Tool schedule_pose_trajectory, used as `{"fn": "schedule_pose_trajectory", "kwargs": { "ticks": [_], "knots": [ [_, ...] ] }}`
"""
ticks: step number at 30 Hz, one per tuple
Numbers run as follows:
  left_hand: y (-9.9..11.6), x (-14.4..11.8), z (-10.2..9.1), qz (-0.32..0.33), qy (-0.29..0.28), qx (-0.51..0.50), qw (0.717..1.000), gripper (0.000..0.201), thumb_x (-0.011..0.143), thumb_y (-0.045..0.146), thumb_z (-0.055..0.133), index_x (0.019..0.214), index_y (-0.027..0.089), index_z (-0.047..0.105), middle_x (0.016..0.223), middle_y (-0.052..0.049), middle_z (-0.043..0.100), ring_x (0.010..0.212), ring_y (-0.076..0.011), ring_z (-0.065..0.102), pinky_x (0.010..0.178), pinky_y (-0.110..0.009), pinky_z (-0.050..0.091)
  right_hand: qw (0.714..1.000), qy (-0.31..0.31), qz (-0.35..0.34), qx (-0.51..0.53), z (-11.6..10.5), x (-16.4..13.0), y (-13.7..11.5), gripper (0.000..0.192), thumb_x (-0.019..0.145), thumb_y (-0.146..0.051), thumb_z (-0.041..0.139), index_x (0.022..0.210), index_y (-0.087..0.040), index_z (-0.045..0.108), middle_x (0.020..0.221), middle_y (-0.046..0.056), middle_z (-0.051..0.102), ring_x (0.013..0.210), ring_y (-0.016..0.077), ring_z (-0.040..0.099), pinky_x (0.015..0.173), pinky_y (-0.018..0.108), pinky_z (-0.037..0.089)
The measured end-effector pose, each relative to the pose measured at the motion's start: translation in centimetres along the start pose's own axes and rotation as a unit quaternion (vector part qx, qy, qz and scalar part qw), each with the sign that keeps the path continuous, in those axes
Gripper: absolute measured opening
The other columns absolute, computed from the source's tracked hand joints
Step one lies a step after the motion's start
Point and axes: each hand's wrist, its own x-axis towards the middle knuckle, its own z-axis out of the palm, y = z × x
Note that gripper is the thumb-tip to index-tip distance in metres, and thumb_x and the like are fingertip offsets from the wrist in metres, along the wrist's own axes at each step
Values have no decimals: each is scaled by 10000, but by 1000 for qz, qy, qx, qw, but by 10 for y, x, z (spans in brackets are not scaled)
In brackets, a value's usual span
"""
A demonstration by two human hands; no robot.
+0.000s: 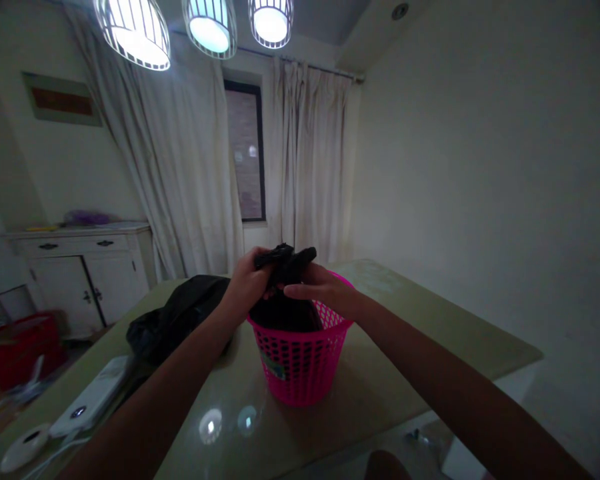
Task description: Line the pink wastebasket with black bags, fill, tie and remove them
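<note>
A pink plastic basket [305,373] with holes in its wall stands upright on the table. A black plastic bag [287,313] hangs partly inside it, its bunched top rising above the rim. My left hand [249,279] is closed on the bag's top at the left of the rim. From the right, my right hand [327,291] grips the same bag, thumb stretched toward the left hand; its other fingers are partly hidden behind the plastic. Left of the basket, a second heap of black plastic [180,317] lies on the table, partly behind my left forearm.
A white power strip [93,393] and a round white device [25,448] with a cable lie on the table's [405,333] left side. A white cabinet [87,267] and a red box [25,350] stand beyond the left edge. Lamps [270,23] hang overhead.
</note>
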Motion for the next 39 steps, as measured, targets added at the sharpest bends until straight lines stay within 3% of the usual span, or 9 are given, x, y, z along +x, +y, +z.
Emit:
{"fn": "schedule_pose_trajectory", "kwargs": {
  "ticks": [5, 10, 13, 16, 20, 24, 31, 36, 39],
  "knots": [
    [2, -10, 5, 40, -6, 69, 997, 199, 1002, 454, 575, 1049, 270, 519, 590, 46, 670, 403, -165, 551, 425, -240, 363, 987, 160, 30, 10, -3, 10, 15, 508, 856, -679, 757, 891, -176, 701, 794, 47, 733, 736, 202, 695, 744, 344, 566],
    [12, -23, 1, 180, -40, 295, 938, 277, 831, 133, 598, 1062, 283, 583, 641, 32, 689, 633, -228, 684, 629, -294, 405, 953, 283, -4, -109, -10, 19, 28, 462, 675, -414, 879, 1033, -198, 681, 814, -6, 718, 770, 182, 633, 688, 283, 503],
    [13, -18, -2, 147, -87, 232, 958, 212, 864, 177, 559, 1049, 279, 575, 629, 32, 707, 596, -208, 675, 597, -273, 423, 971, 201, -13, -130, -9, 16, 25, 275, 749, -400, 793, 896, -185, 706, 782, 5, 709, 742, 175, 616, 673, 283, 486],
    [10, -7, -5, 68, -101, 115, 986, 173, 884, 315, 585, 1047, 268, 549, 586, 39, 702, 444, -168, 575, 451, -229, 372, 994, 95, 42, -18, -6, 10, 18, 332, 879, -495, 698, 818, -170, 731, 793, 40, 733, 766, 186, 669, 765, 315, 542],
    [9, 0, -8, 62, -108, 60, 990, 241, 821, 403, 680, 971, 235, 596, 588, 42, 671, 407, -128, 506, 392, -218, 358, 998, 19, 60, -19, -7, 4, 13, 327, 779, -433, 879, 949, -172, 779, 927, 31, 774, 887, 200, 708, 870, 329, 558],
    [9, -4, -6, 76, -87, 65, 991, 185, 797, 346, 702, 927, 225, 652, 604, 47, 655, 470, -132, 552, 425, -215, 370, 993, 48, 30, -108, -13, 3, 20, 320, 752, -344, 851, 1010, -162, 798, 915, 8, 761, 855, 190, 674, 815, 314, 512],
    [3, -7, -3, 79, -44, 28, 996, 223, 799, 395, 767, 920, 214, 716, 725, -4, 725, 689, -208, 714, 602, -264, 518, 987, 120, 20, -106, -17, 7, 25, 188, 747, -300, 765, 894, -209, 837, 913, 7, 733, 916, 211, 649, 873, 342, 478],
    [0, -6, -4, 56, -25, 12, 998, 266, 783, 427, 782, 915, 205, 717, 764, 8, 697, 686, -174, 640, 597, -247, 481, 969, 209, -22, -132, -11, 4, 20, 139, 698, -247, 779, 819, -214, 839, 959, 14, 667, 1005, 213, 639, 971, 351, 474],
    [0, -5, -3, 55, -19, 39, 998, 247, 832, 443, 725, 904, 208, 699, 717, 37, 610, 624, -142, 533, 563, -238, 404, 981, 191, 20, -35, -5, 1, 18, 242, 662, -304, 861, 873, -198, 812, 942, 11, 712, 939, 209, 664, 897, 343, 516]
  ]
}}
